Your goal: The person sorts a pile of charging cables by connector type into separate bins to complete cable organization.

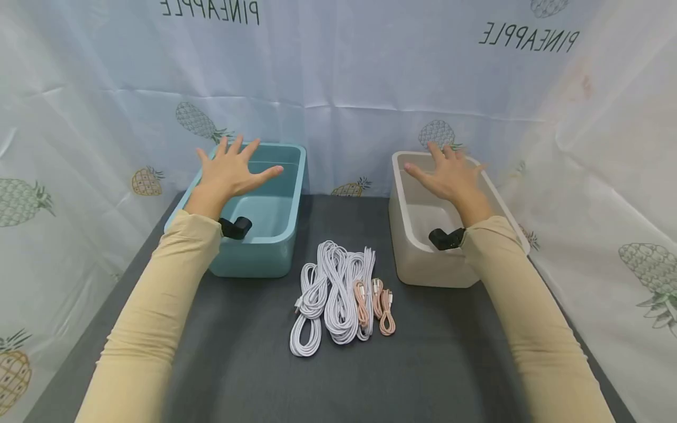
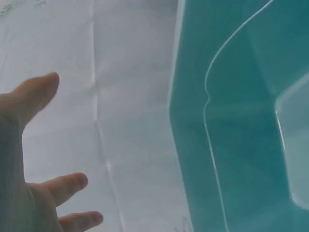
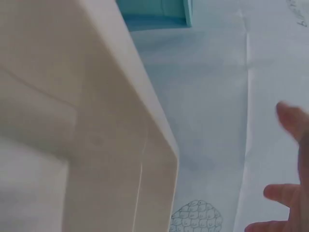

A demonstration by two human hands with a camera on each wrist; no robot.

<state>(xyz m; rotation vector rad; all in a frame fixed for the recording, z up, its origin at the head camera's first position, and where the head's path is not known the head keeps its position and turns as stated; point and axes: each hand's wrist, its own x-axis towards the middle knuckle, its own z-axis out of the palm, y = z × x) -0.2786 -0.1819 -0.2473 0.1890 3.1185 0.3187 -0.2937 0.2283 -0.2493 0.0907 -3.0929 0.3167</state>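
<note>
Fingers spread, my left hand (image 1: 227, 173) hovers over the teal bin (image 1: 254, 258) and holds nothing. My right hand (image 1: 451, 175), also spread and holding nothing, is above the beige bin (image 1: 433, 270). The bins' visible insides show nothing lying in them. Between the bins, on the dark table, lie several bundles of white cable (image 1: 338, 294), coiled and packed side by side. Several small pink cables (image 1: 388, 320) are bundled at their right side, partly on top of the white ones. In the left wrist view, the thumb (image 2: 38, 94) stands apart from the fingers.
A dark grey table (image 1: 344, 382) carries both bins and the cables. Behind and at the sides hangs a pale curtain (image 1: 349, 76) printed with pineapples, close behind the bins. A black wrist camera mount (image 1: 236, 228) sits at the left wrist, another (image 1: 446, 239) at the right.
</note>
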